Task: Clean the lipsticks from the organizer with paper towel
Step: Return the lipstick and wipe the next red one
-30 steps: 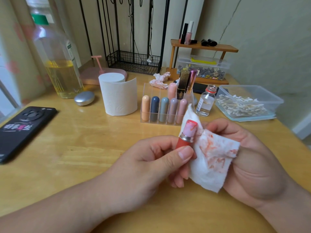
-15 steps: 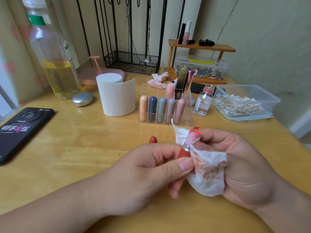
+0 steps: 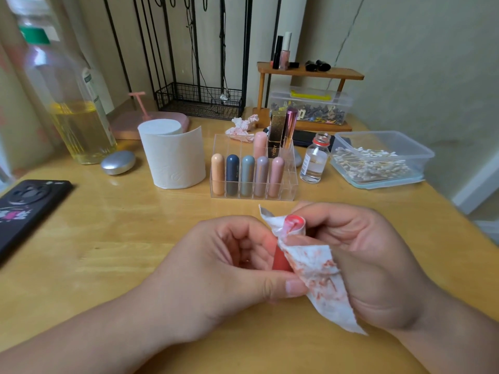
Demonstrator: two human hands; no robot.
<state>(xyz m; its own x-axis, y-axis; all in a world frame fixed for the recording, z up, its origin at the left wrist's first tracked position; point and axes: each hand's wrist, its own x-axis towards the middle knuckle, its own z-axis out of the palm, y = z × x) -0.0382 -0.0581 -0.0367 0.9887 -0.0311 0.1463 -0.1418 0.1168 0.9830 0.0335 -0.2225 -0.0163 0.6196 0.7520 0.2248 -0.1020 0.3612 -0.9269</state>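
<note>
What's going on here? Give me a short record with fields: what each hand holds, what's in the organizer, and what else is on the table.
left hand: holds red lipstick, uncapped
right hand: wraps stained paper towel around its tip
organizer: five capped lipsticks in front row; three taller ones behind
table: towel roll, phone, small open bottle, swab box, oil bottle, crumpled tissue

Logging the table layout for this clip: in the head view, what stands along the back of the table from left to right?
Oil bottle → silver pebble-shaped case → paper towel roll → clear organizer → small glass bottle → tub of cotton swabs.
</note>
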